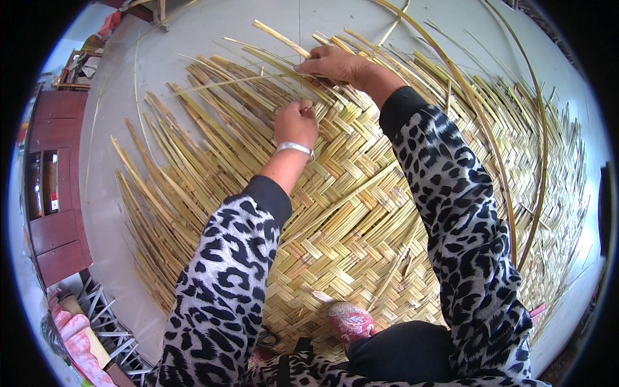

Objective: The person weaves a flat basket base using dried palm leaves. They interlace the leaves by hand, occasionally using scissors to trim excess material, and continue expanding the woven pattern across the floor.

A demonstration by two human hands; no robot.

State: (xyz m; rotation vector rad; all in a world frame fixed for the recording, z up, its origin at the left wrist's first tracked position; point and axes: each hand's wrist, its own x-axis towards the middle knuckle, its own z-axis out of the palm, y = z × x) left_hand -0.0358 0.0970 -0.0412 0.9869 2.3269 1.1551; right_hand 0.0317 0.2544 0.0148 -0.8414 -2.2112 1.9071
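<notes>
A large woven mat [361,200] of flat yellow-green reed strips spreads beneath both my arms, in a herringbone weave. Along its upper left side, loose strip ends [187,129] fan out over the floor. My right hand [335,66] is closed at the mat's upper edge, its fingers round a reed strip [280,37] that sticks out to the upper left. Just below and left of it, my left hand [296,126], with a pale band on the wrist, is closed in a pinch above the weave. What lies between its fingers is hidden.
Long thin canes [480,109] arch over the mat's right part. A dark red cabinet [58,187] stands at the left, with a metal rack [106,316] and pink cloth [71,329] below it. My pink patterned shoe [351,320] rests on the mat. Scissors handles [267,337] show near my left sleeve.
</notes>
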